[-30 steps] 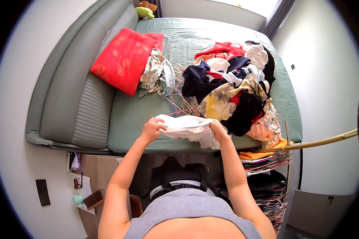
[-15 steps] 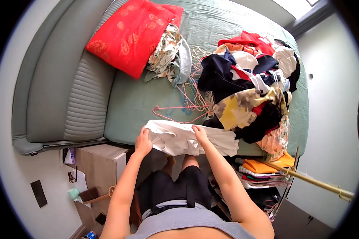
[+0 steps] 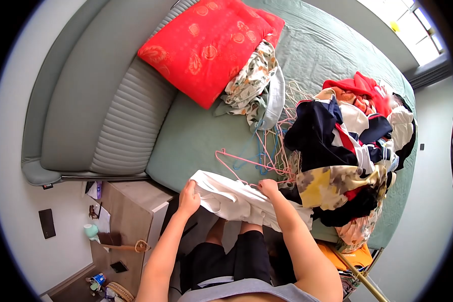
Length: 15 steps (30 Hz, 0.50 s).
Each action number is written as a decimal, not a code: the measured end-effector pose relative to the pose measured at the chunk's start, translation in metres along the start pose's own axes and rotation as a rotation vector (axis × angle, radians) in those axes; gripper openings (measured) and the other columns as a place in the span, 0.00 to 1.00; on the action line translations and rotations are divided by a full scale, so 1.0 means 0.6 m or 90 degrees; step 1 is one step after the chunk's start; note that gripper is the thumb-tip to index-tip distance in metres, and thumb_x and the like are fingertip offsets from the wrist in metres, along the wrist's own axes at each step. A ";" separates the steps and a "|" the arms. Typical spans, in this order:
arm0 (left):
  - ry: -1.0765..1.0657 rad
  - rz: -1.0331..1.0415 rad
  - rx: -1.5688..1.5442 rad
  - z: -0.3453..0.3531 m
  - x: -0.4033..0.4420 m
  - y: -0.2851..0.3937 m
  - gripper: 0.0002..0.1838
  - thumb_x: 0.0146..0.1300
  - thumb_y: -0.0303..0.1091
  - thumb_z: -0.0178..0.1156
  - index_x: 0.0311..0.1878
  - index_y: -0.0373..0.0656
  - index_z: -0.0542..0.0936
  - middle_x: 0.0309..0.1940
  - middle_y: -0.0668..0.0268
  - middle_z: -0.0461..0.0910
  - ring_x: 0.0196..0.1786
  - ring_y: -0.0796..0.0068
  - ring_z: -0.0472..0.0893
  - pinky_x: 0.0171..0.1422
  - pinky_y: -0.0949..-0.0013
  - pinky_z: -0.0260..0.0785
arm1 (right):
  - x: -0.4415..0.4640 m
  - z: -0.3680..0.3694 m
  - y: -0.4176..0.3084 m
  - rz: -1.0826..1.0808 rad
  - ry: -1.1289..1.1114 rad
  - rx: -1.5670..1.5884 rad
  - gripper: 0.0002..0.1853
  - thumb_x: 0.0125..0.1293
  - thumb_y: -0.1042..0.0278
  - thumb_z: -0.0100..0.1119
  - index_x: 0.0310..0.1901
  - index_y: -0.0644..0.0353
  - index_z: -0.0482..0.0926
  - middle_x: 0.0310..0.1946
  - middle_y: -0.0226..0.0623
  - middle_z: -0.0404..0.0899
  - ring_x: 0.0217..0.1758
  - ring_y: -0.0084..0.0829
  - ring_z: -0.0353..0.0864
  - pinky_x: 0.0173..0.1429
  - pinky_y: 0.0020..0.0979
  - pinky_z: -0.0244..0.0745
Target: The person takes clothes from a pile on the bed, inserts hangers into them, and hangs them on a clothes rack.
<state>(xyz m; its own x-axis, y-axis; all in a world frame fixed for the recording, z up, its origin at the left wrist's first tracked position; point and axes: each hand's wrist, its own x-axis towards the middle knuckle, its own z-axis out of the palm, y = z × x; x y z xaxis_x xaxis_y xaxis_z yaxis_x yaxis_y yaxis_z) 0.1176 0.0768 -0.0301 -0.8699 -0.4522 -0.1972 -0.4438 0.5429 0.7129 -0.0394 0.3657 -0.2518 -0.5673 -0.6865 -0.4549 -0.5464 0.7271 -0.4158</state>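
Observation:
A white garment (image 3: 231, 199) is stretched between my two hands at the near edge of the bed; its exact kind I cannot make out. My left hand (image 3: 189, 199) is closed on its left end. Farther right, my right hand (image 3: 270, 187) pinches its upper edge, and the cloth trails past that forearm toward the clothes. Just beyond the garment lies a pink hanger (image 3: 236, 155), beside a tangle of pink, blue and white hangers (image 3: 274, 151). To the right rises a pile of mixed clothes (image 3: 322, 131), with a yellow and grey patterned piece (image 3: 319, 186) at its near side.
A red pillow (image 3: 206, 50) and a leaf-print cloth (image 3: 251, 80) lie by the grey headboard (image 3: 126, 116). A wooden bedside cabinet (image 3: 136, 196) stands at left. At lower right, a brass-coloured pole (image 3: 357, 274) crosses near folded clothes (image 3: 355, 256).
The view has turned and shifted, so the bed and its contents appear farther right and lower. Both hands keep hold of the white garment, which now slants more.

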 end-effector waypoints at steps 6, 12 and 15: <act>0.120 0.094 -0.016 -0.005 0.018 0.019 0.13 0.44 0.18 0.45 0.37 0.33 0.68 0.33 0.50 0.70 0.36 0.48 0.70 0.40 0.60 0.64 | 0.039 -0.171 -0.086 -0.067 0.419 -0.032 0.05 0.58 0.59 0.57 0.29 0.46 0.78 0.21 0.31 0.70 0.25 0.37 0.76 0.27 0.37 0.70; 0.220 0.001 -0.040 -0.066 0.048 0.025 0.14 0.43 0.17 0.42 0.36 0.31 0.70 0.27 0.54 0.68 0.25 0.60 0.66 0.30 0.63 0.59 | -0.017 -0.275 -0.092 0.170 0.572 0.025 0.07 0.63 0.58 0.51 0.33 0.46 0.77 0.23 0.32 0.75 0.26 0.41 0.78 0.27 0.41 0.70; 0.309 0.045 -0.071 -0.090 0.068 0.010 0.19 0.45 0.14 0.41 0.42 0.26 0.71 0.32 0.52 0.73 0.35 0.54 0.75 0.45 0.66 0.68 | -0.072 -0.304 -0.093 0.334 0.509 0.097 0.11 0.63 0.54 0.52 0.39 0.47 0.82 0.29 0.37 0.81 0.32 0.42 0.80 0.33 0.38 0.73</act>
<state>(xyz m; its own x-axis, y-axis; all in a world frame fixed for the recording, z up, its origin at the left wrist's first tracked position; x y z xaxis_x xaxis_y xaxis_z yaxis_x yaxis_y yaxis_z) 0.0911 0.0233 0.0023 -0.6854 -0.7078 0.1711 -0.3379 0.5172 0.7863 -0.0964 0.3525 -0.0653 -0.9986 -0.0384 0.0354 -0.0500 0.8985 -0.4361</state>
